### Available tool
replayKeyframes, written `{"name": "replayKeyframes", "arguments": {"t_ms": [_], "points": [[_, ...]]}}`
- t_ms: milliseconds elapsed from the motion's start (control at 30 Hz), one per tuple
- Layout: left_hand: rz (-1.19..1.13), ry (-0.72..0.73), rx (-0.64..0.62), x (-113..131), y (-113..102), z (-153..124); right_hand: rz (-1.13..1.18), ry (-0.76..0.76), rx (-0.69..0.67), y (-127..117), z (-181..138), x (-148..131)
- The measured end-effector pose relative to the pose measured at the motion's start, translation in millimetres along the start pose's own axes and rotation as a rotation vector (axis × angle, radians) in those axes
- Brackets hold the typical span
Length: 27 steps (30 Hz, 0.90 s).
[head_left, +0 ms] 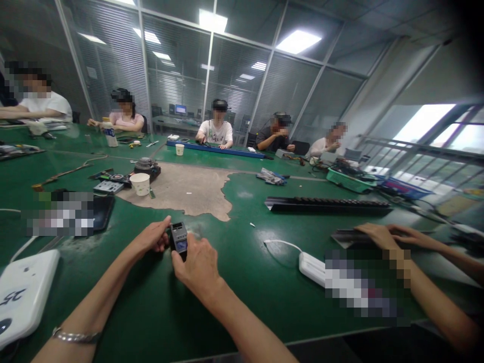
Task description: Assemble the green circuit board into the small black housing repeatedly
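A small dark grey box-shaped device [179,235] with a bluish panel and openings on its face is held just over the green table [242,282]. My right hand [198,259] grips its near right side, thumb at the lower edge and fingers along the side. On the opposite side, my left hand [154,236] has its fingers curled against the device's upper left edge, thumb near the top corner. A metal bracelet [77,337] circles my left wrist. What lies under the device is hidden.
Beyond my hands, a paper cup [140,184] stands near circuit parts [109,186]. Left lies a white phone-like device [28,297]; right, a white power strip [312,267]. A co-worker's hands [381,236] rest on a dark metal rail. Another rail [325,205] lies behind; several people sit opposite.
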<state>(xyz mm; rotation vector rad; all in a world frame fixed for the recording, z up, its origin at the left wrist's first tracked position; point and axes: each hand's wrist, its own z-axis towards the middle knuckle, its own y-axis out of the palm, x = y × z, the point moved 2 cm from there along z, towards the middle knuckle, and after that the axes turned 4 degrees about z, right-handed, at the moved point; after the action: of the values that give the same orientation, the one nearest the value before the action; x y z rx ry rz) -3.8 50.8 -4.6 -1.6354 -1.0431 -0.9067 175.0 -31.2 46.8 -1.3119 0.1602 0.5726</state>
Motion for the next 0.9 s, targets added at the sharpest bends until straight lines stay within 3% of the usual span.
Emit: {"name": "replayKeyframes", "arguments": {"t_ms": [233,700,900], "points": [[0.034,0.022,-0.005,5.8,0.4,-7.2,0.038,-0.042,-0.037,-2.1,3.9,7.7],[-0.057,0.039,-0.002,4.9,3.2,-6.8,0.027,0.037,-0.069,6.3,8.5,-14.9],[-0.096,0.032,-0.004,6.0,3.2,-8.1,0.048,0.045,-0.008,5.4,11.4,-18.4]]}}
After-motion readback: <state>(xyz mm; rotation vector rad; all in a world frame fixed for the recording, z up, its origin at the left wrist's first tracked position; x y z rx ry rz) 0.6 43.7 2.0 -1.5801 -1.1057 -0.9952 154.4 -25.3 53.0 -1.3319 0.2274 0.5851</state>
